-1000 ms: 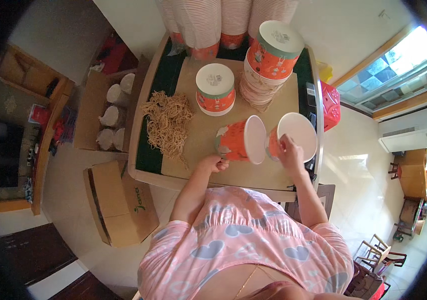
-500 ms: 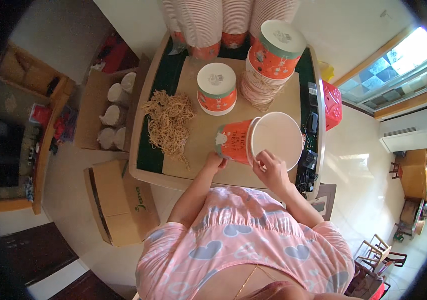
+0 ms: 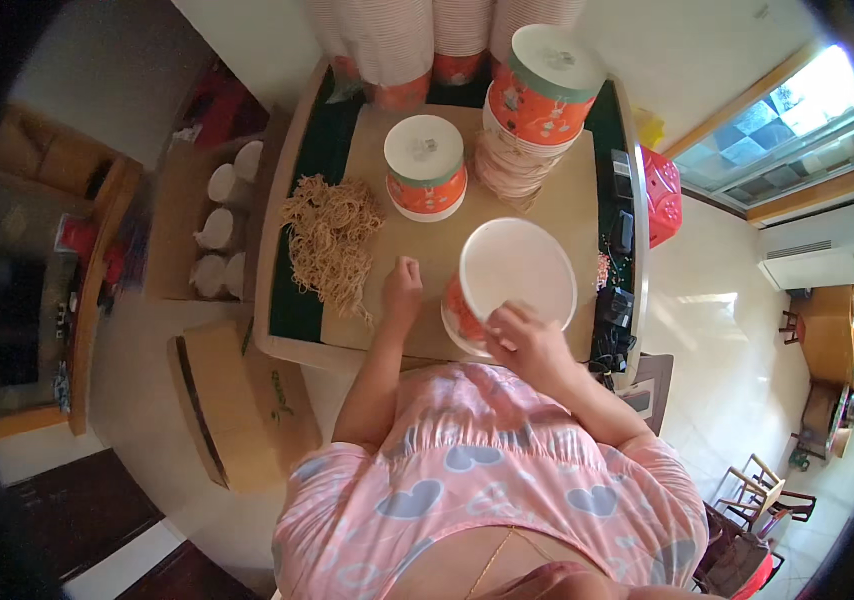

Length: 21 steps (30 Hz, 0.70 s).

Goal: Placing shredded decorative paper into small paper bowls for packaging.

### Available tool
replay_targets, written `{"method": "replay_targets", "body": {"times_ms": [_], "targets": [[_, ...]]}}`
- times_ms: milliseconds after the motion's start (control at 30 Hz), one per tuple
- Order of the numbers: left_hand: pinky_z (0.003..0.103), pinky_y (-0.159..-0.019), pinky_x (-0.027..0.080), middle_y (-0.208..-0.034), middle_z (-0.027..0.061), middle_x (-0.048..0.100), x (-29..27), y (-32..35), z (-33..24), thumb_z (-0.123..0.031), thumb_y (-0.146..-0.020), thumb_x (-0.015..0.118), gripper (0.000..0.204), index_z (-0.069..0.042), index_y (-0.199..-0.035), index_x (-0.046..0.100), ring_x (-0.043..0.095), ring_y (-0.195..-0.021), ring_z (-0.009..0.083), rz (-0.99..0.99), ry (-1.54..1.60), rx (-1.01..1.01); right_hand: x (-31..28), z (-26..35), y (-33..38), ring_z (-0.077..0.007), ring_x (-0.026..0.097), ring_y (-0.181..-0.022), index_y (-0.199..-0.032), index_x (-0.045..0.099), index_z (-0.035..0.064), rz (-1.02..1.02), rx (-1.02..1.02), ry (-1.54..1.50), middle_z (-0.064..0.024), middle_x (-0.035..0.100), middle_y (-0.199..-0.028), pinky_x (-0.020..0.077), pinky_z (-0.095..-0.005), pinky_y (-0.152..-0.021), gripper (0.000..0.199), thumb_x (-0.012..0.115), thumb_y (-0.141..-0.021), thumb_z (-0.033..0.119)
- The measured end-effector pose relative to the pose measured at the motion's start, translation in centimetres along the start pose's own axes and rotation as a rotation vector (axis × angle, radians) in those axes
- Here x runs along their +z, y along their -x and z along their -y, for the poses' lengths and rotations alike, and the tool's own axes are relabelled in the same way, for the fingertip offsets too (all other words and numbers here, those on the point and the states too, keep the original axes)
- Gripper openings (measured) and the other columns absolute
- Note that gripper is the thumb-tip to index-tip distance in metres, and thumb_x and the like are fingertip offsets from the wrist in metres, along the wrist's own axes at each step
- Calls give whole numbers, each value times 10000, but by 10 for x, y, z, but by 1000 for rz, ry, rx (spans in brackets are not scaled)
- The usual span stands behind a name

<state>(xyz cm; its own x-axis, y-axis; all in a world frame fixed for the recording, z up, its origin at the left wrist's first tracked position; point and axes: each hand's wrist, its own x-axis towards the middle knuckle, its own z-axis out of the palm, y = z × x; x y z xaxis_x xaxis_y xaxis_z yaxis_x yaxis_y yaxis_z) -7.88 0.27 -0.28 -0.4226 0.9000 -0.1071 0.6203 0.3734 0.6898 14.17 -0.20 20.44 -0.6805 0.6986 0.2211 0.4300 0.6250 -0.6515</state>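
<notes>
A white-lined orange paper bucket (image 3: 515, 262) stands near the front of the table with its mouth facing up toward me. A second white edge (image 3: 464, 343) shows below its orange side. My right hand (image 3: 527, 342) is at the bucket's near rim, fingers curled together and slightly blurred; what they hold is hidden. Left of the bucket and apart from it, my left hand (image 3: 403, 288) is raised above the cardboard in a loose fist; I cannot make out anything in it. A tangled heap of tan cords (image 3: 332, 240) lies beyond that hand.
An upside-down orange bucket (image 3: 425, 165) stands mid-table. Behind it to the right, another upside-down bucket (image 3: 550, 85) tops a cord-wrapped stack (image 3: 517, 170). Tall nested stacks (image 3: 387, 45) line the back. Black adapters (image 3: 615, 308) lie along the right edge; a carton of cups (image 3: 182, 220) stands left.
My left hand has left the bucket's lower end and moved up and left. The bucket has tipped from lying sideways to nearly upright, its mouth shifting left. My right hand stays at its rim.
</notes>
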Motion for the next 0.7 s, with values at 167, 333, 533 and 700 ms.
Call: {"method": "replay_targets", "body": {"times_ms": [167,333,533,700], "targets": [[412,-680,467,-822,162,623,-45,9,-9,-239,-901,467,217,-49,-939,564,602,-775,338,-130,120,-90,-42,-30,2,-224,564,-604,-768,532,32,-371,177,108,-107,538,-712,449,-313,-540,129,619,-696,-32],[352,-677,473,-824,133,622,-60,1,36,-184,-867,527,169,-36,-930,580,608,-767,268,-103,98,-199,-21,-117,19,-306,528,-593,-743,477,42,-360,351,219,-128,509,-671,416,-385,-534,125,600,-761,54],[350,-667,468,-774,114,624,-77,-42,86,-239,-846,577,223,-30,-923,599,602,-745,236,-359,19,-218,44,-134,31,-293,555,-641,-775,486,36,-259,323,157,-126,523,-709,441,-384,-563,91,575,-757,40],[376,-700,478,-860,104,616,-91,-76,78,-270,-838,602,251,-50,-958,601,600,-793,264,-429,4,-362,57,-135,16,-286,555,-687,-816,523,40,-295,298,221,-112,538,-734,453,-383,-616,120,615,-740,42]]}}
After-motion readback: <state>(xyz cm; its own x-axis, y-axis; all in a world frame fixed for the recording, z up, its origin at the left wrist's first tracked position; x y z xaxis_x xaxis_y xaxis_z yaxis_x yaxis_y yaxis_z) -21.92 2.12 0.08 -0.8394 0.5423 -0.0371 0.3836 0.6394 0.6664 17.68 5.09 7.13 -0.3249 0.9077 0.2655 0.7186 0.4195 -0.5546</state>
